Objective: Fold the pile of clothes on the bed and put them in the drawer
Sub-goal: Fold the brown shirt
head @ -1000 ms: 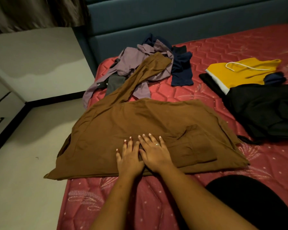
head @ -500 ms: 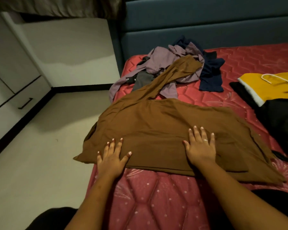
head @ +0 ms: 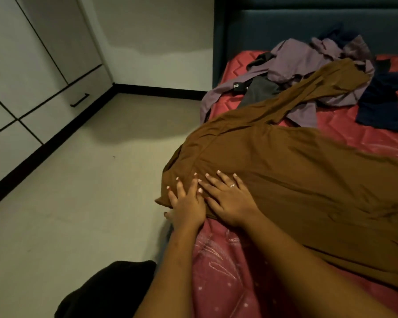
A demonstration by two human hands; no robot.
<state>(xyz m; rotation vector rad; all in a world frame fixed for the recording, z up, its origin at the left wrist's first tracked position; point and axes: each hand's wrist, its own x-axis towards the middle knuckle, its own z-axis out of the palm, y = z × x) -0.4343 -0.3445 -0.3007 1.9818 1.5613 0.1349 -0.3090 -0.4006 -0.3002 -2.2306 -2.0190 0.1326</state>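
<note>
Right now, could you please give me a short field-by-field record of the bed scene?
left hand: flat on the brown garment, at its edge nearest the floor
right hand: flat on the same garment, touching the left hand
brown garment: spread on the red mattress, one long part reaching onto the pile
pile: unfolded purple, grey and navy clothes by the headboard
drawer: shut, in the white cabinet
</note>
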